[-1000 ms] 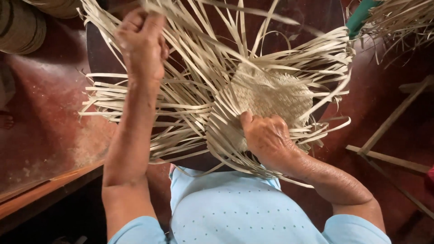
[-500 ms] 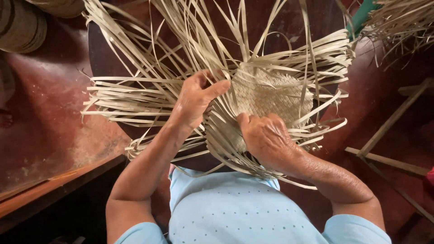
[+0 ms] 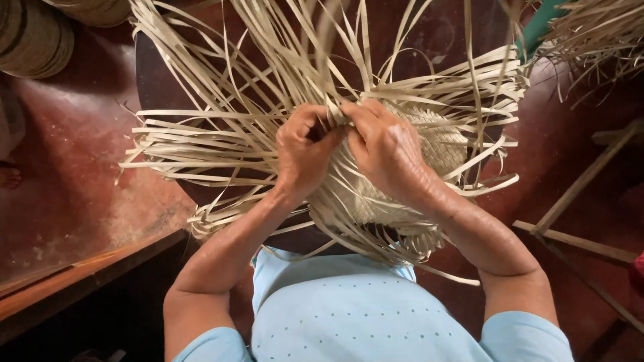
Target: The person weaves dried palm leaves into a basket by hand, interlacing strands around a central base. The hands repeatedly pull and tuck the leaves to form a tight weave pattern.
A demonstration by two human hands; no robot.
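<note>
Both hands meet at centre frame: left hand (image 3: pixel 305 151) and right hand (image 3: pixel 386 151) pinch loose strips (image 3: pixel 221 144) at the weave (image 3: pixel 436 137) edge. Strips fan out from nine to two o'clock. Light, springy, likely brittle; best gripped near the woven edge.

Soft daylight, dim at bottom left; sharp mid-frame, top strips motion-blurred, slight edge distortion.
</note>
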